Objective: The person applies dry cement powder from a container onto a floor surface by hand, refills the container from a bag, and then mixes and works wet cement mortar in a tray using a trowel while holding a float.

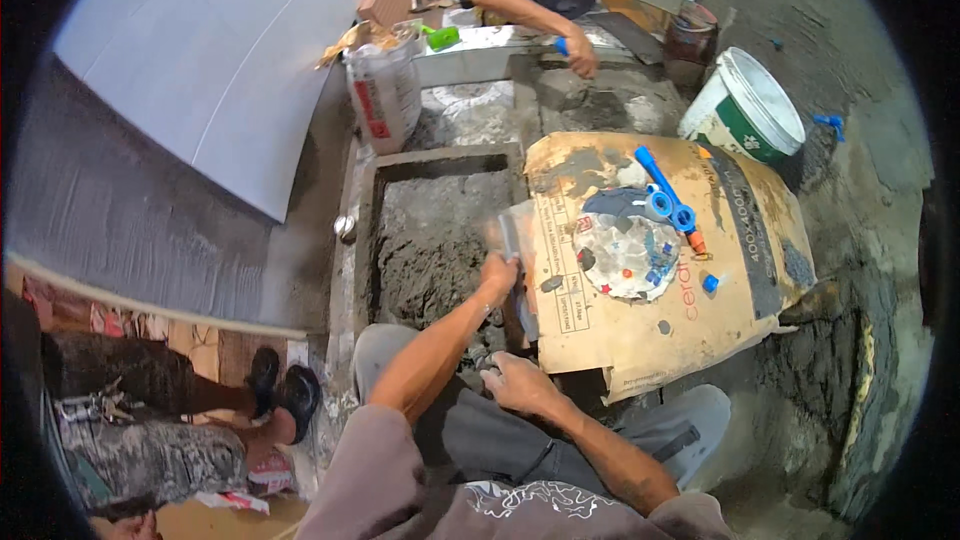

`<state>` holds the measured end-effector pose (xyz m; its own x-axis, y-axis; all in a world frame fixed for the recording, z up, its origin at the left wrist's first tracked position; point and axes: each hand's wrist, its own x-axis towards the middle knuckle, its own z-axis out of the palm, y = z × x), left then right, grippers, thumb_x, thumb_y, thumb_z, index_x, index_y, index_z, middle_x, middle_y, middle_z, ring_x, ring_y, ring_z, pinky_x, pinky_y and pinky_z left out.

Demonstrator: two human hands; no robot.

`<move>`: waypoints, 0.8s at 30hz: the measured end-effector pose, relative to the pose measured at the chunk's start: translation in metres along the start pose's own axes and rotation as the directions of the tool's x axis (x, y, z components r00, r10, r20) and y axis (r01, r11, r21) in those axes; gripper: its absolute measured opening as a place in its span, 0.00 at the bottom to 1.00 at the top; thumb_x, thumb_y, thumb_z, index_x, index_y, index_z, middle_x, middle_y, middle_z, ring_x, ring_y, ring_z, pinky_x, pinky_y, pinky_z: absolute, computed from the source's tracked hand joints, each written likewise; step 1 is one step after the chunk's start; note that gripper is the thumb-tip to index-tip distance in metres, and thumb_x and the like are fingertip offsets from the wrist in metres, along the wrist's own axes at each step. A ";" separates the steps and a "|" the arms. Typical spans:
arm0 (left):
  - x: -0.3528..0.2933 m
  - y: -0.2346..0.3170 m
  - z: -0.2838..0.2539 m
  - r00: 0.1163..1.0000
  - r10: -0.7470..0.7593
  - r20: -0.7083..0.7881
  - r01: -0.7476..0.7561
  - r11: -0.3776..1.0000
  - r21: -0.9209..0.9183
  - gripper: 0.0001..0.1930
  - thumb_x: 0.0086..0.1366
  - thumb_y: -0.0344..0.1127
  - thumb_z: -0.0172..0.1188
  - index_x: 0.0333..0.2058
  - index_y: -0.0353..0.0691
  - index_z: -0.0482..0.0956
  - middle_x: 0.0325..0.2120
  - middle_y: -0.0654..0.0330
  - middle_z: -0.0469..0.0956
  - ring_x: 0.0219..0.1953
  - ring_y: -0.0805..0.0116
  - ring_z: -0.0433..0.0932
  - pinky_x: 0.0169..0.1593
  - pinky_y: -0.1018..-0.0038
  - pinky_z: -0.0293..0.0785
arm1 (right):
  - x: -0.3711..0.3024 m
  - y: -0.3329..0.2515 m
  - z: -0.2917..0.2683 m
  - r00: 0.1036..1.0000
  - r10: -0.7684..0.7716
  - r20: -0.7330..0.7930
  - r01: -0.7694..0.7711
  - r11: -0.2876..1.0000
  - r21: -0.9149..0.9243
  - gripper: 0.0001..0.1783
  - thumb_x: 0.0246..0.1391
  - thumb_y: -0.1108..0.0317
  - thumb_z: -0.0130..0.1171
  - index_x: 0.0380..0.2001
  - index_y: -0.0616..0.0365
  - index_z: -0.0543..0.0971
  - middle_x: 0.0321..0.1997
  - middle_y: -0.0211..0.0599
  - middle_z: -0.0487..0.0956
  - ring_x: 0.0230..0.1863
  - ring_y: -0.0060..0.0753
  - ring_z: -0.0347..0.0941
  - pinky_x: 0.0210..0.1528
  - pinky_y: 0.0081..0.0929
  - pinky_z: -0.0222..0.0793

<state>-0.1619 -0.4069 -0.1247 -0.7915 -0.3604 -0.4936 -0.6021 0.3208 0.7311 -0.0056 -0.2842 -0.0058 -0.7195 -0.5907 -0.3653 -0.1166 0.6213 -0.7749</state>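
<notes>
The left hand (497, 280) is grasping a narrow grey tool (510, 238) near the centre of the frame, just beside the card; motion blur is hiding its exact form. The right hand (522, 384) is curling its fingers lower down, below centre, and I cannot tell whether it is gripping anything. Left of centre, the mortar (430, 265) is lying inside a rectangular recess (450, 154), heaping up toward the near end and spreading flatter toward the far end. For good handling, the left wrist should be keeping firm and the tool's edge even, while the right fingers should be staying out of its path; the overlapping card is crowding the recess's right side, so care there is probably paying off. The mortar is looking dark, wet and lumpy, and the recess's straight rim is showing a rough, crusted grey. The card (640, 328) is spreading tan and stained across right of centre, bearing a round, crumpled whitish patch (625, 262) and a smooth blue plastic tool (660, 185) with rings. At upper right a white bucket (715, 105) is leaning; at upper left a slack sack (385, 95) is standing near smooth pale panels (210, 35). At top centre a co-worker's hand (581, 60) is clutching a blue handle (562, 46)
</notes>
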 end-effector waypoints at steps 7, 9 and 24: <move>0.010 -0.038 0.031 0.974 0.221 0.040 -0.224 0.949 0.224 0.22 0.52 0.42 0.62 0.43 0.34 0.78 0.38 0.43 0.79 0.44 0.49 0.78 0.48 0.60 0.73 | 0.001 0.019 -0.001 0.997 -0.059 0.055 0.060 0.998 -0.010 0.18 0.56 0.58 0.49 0.39 0.64 0.71 0.37 0.64 0.75 0.43 0.65 0.71 0.46 0.49 0.65; 0.016 -0.061 -0.017 0.980 0.127 0.151 -0.163 0.951 0.263 0.23 0.51 0.42 0.61 0.44 0.35 0.77 0.36 0.43 0.79 0.43 0.51 0.79 0.45 0.61 0.74 | 0.000 -0.006 0.015 0.985 -0.058 0.160 0.063 0.998 -0.028 0.17 0.56 0.60 0.51 0.39 0.65 0.72 0.38 0.64 0.76 0.43 0.63 0.72 0.45 0.45 0.67; -0.225 0.048 -0.161 0.854 0.435 -0.285 -0.362 0.891 0.273 0.15 0.56 0.38 0.56 0.40 0.34 0.75 0.31 0.43 0.78 0.37 0.45 0.78 0.41 0.56 0.73 | -0.003 0.103 0.038 0.943 -0.134 0.305 0.126 0.991 0.048 0.20 0.58 0.63 0.51 0.46 0.70 0.71 0.42 0.62 0.76 0.46 0.58 0.72 0.48 0.40 0.66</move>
<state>0.0045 -0.4519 0.0973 -0.9078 -0.4183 0.0304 -0.2785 0.6555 0.7020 0.0104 -0.2381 -0.1042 -0.4539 -0.7975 -0.3975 -0.1735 0.5167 -0.8384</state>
